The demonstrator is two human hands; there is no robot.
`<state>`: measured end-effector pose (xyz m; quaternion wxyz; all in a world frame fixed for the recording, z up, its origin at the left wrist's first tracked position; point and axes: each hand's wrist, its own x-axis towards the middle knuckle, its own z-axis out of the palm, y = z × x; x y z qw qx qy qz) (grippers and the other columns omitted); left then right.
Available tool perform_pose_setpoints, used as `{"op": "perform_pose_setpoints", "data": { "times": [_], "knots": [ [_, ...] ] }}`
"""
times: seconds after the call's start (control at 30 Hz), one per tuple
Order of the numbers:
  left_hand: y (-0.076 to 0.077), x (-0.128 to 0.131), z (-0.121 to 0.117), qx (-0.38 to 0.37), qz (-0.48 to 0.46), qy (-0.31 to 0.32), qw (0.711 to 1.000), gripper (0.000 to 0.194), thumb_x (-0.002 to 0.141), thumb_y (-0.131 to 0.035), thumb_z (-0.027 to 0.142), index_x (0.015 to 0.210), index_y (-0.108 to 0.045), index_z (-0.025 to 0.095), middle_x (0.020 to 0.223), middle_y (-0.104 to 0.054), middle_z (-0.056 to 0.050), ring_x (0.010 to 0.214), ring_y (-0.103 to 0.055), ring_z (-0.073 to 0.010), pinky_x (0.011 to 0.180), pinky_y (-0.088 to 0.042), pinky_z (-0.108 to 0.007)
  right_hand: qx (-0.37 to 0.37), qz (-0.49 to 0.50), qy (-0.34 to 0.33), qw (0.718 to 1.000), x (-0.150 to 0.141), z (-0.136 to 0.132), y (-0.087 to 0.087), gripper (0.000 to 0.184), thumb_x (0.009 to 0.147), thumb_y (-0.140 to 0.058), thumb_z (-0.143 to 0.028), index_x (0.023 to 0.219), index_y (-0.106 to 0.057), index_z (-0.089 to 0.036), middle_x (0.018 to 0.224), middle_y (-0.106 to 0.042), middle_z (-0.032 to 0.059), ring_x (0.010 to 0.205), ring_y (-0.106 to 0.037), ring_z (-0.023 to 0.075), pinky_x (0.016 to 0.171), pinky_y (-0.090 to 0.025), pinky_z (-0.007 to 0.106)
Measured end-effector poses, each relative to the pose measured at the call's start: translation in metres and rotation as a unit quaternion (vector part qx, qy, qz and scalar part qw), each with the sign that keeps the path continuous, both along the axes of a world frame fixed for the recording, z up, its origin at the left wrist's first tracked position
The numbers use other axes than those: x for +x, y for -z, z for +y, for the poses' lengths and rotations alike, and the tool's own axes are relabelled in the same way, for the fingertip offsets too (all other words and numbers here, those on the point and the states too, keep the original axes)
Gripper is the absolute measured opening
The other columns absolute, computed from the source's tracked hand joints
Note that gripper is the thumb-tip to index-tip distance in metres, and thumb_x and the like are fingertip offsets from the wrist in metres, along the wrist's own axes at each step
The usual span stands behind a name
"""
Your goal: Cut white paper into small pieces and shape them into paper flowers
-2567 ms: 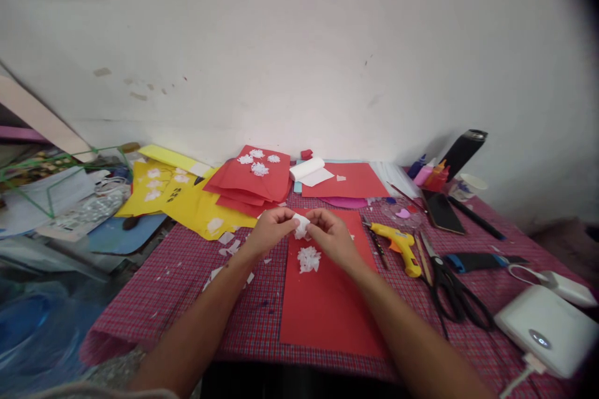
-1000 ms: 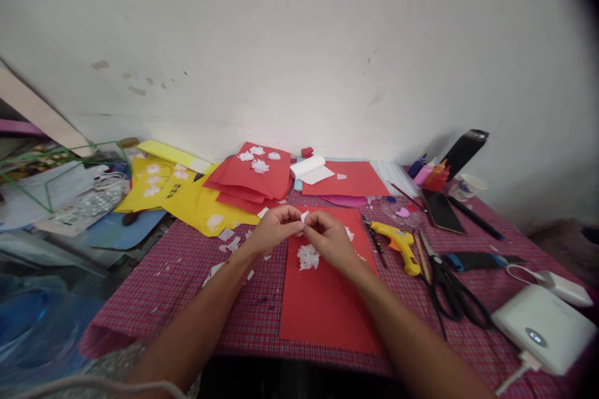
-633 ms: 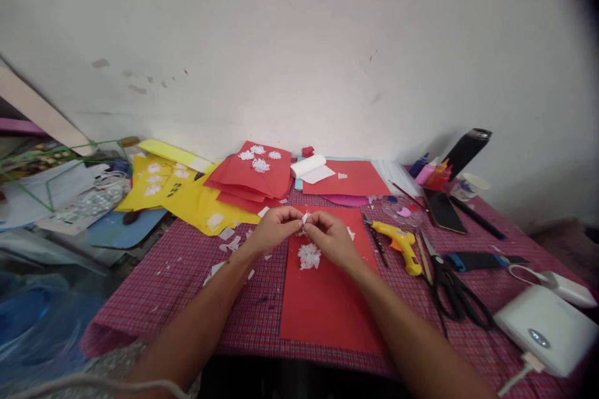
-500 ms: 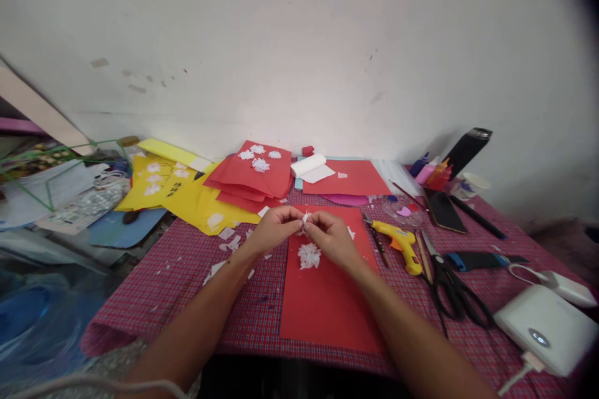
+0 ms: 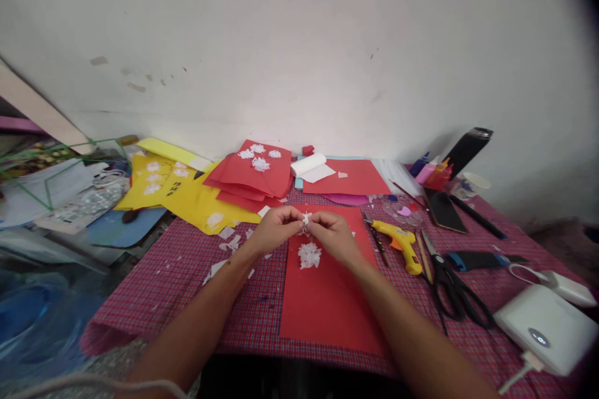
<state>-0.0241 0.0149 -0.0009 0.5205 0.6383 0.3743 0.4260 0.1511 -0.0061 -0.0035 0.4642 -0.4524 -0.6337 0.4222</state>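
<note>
Above the far part of a red sheet, my left hand and my right hand meet fingertip to fingertip. Both pinch a small white paper flower between thumbs and forefingers; the fingers cover part of it. Just below, a fringed white paper flower lies on the red sheet. Other bits of white are partly hidden behind my right hand. Farther back, several similar white flowers rest on a stack of red sheets.
Right of the sheet lie a yellow glue gun, black scissors, a blue-handled knife and a white power box. A paper roll sits at the back. Left are paper scraps and yellow sheets.
My right hand has shifted very slightly, and a little more of the white flower shows between the fingertips. The other things stay where they were.
</note>
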Motion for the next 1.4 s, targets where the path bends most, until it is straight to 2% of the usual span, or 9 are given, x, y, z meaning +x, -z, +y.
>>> {"op": "perform_pose_setpoints", "data": {
  "times": [0.17,0.43,0.63,0.8,1.1,1.4],
  "knots": [
    [0.0011,-0.0017,0.0001,-0.015,-0.011,0.031,0.999,0.021,0.075,-0.073,0.031,0.084,-0.065,0.014,0.078,-0.067,-0.002,0.071,-0.059,-0.0124,0.067,-0.044,-0.024,-0.047,0.037,-0.015,0.998,0.0029,0.0008,-0.0009,0.020,0.077,-0.064,-0.033,0.065,-0.063,-0.017,0.059,-0.054,-0.0023,0.054,-0.045,0.0115,0.052,-0.034,0.024],
    [0.0029,-0.0006,0.0017,0.003,0.012,0.001,1.000,0.014,0.079,-0.066,0.028,0.079,-0.064,0.014,0.071,-0.062,0.000,0.064,-0.054,-0.0103,0.062,-0.041,-0.022,-0.070,0.056,-0.032,0.995,0.0041,0.0033,0.0023,0.021,0.079,-0.063,-0.034,0.069,-0.065,-0.017,0.059,-0.056,-0.0018,0.054,-0.047,0.0113,0.052,-0.035,0.024],
    [0.0036,-0.0002,0.0020,-0.014,-0.011,0.005,1.000,0.014,0.078,-0.066,0.028,0.079,-0.064,0.014,0.070,-0.061,0.000,0.064,-0.054,-0.0106,0.063,-0.042,-0.023,-0.056,0.042,-0.037,0.997,0.0039,0.0024,-0.0009,0.023,0.081,-0.062,-0.035,0.067,-0.062,-0.016,0.060,-0.057,-0.0008,0.056,-0.048,0.0114,0.052,-0.036,0.023],
    [0.0041,-0.0002,0.0015,-0.010,0.006,-0.003,1.000,0.015,0.079,-0.066,0.029,0.079,-0.064,0.014,0.071,-0.061,0.000,0.065,-0.054,-0.0103,0.063,-0.042,-0.022,-0.043,0.061,-0.048,0.996,0.0044,0.0021,0.0004,0.023,0.080,-0.066,-0.038,0.073,-0.060,-0.017,0.064,-0.057,-0.0017,0.056,-0.048,0.0111,0.053,-0.037,0.023],
    [0.0024,0.0001,0.0003,0.003,0.022,-0.011,1.000,0.014,0.079,-0.065,0.028,0.078,-0.063,0.014,0.070,-0.061,0.000,0.064,-0.053,-0.0100,0.061,-0.041,-0.022,-0.022,0.008,-0.027,0.999,0.0047,0.0051,0.0067,0.019,0.083,-0.060,-0.031,0.069,-0.057,-0.018,0.062,-0.054,-0.0028,0.056,-0.045,0.0109,0.052,-0.034,0.023],
    [0.0026,0.0006,0.0010,0.014,0.039,-0.023,0.999,0.013,0.079,-0.064,0.027,0.078,-0.064,0.014,0.071,-0.062,0.000,0.064,-0.053,-0.0105,0.061,-0.041,-0.022,-0.023,0.051,-0.047,0.997,0.0013,0.0011,0.0003,0.018,0.079,-0.065,-0.033,0.076,-0.057,-0.018,0.068,-0.055,-0.0025,0.058,-0.046,0.0109,0.054,-0.036,0.023]
  ]
}}
